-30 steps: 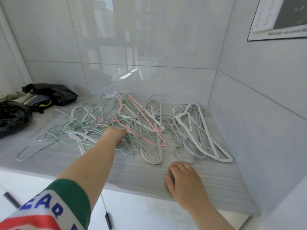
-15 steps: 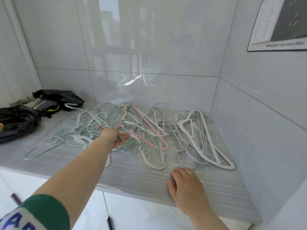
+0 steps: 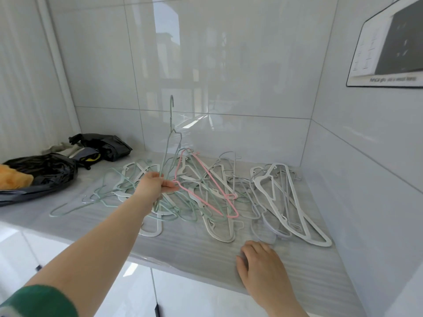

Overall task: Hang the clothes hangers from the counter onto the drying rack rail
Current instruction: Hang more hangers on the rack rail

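A tangled heap of thin hangers (image 3: 206,193), green, pink, white and grey, lies on the grey counter (image 3: 194,250). My left hand (image 3: 155,185) grips a green hanger (image 3: 170,143) by its lower bar and holds it upright above the heap, hook pointing up against the tiled wall. A pink hanger (image 3: 206,184) lies just right of that hand. White hangers (image 3: 286,202) lie in a group at the right. My right hand (image 3: 261,264) rests flat on the counter near its front edge. No drying rack shows.
Black plastic bags (image 3: 45,175) and a dark pouch (image 3: 103,145) sit at the counter's left end, with something orange (image 3: 13,177) in one bag. Glossy tiled walls close the back and right side. White cabinet fronts (image 3: 137,289) stand below the counter.
My left hand has lifted a green hanger out of the heap and tipped it upright. My right hand stays on the counter. The view has tilted upward.
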Available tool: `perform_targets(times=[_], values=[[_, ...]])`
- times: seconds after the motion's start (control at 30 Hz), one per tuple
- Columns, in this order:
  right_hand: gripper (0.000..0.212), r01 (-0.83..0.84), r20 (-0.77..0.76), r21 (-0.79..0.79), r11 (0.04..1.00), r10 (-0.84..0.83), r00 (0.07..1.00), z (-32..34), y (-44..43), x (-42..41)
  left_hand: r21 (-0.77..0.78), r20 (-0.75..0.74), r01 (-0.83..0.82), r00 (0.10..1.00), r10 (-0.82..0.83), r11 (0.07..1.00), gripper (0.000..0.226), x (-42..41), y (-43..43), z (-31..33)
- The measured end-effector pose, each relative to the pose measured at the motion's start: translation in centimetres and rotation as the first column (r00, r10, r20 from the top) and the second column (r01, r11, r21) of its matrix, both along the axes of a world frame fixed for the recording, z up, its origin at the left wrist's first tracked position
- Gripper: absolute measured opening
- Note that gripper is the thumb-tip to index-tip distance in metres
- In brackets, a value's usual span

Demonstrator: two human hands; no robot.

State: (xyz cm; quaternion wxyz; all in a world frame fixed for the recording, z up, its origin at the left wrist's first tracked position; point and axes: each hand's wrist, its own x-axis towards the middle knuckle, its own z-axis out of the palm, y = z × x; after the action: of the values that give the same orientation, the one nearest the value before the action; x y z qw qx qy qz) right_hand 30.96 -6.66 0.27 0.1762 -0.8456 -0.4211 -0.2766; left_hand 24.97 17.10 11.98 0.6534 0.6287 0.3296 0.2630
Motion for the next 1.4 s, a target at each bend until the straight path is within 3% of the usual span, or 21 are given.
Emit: perform_targets(times=[0.23, 0.53, 0.67, 0.77, 0.87, 1.1, 1.4], values=[[0.034, -0.026, -0.040, 0.000, 1.000, 0.026, 0.999, 0.2, -0.1, -0.2, 0.040, 0.057, -0.095, 0.994, 0.093, 0.995, 0.023, -3.0, 1.0, 1.1], [0.039, -0.040, -0.096, 0.006, 0.999, 0.040, 0.995, 0.6, -0.6, -0.5, 0.332, 0.054, -0.154, 0.988, 0.144, 0.930, 0.021, -7.3, -0.6, 2.4], [0.037, -0.070, -0.167, 0.015, 0.997, 0.072, 0.983, 1.0, -0.9, -0.8, 0.400, 0.027, -0.164, 0.985, 0.168, 0.902, 0.020, -10.7, -2.6, 3.6], [0.028, -0.069, -0.305, 0.058, 0.996, 0.084, 0.949, 1.5, -1.3, -0.6, 0.472, 0.017, -0.192, 0.978, 0.208, 0.861, 0.022, -14.1, -4.5, 4.6], [0.034, -0.142, -0.371, 0.128, 0.981, 0.181, 0.911, 2.6, -1.1, -1.1, 0.556, -0.003, -0.196, 0.971, 0.238, 0.808, 0.028, -17.6, -6.3, 5.2], [0.033, -0.343, -0.259, 0.447, 0.826, 0.487, 0.834, 10.8, -0.1, -4.6, 0.709, -0.027, -0.209, 0.946, 0.323, 0.674, 0.025, -23.2, -9.8, 6.8], [0.056, -0.336, -0.234, 0.450, 0.827, 0.472, 0.850, 17.6, -3.7, -7.4, 0.825, -0.149, -0.066, 0.932, 0.330, 0.561, 0.023, -30.0, -17.0, 7.5]])
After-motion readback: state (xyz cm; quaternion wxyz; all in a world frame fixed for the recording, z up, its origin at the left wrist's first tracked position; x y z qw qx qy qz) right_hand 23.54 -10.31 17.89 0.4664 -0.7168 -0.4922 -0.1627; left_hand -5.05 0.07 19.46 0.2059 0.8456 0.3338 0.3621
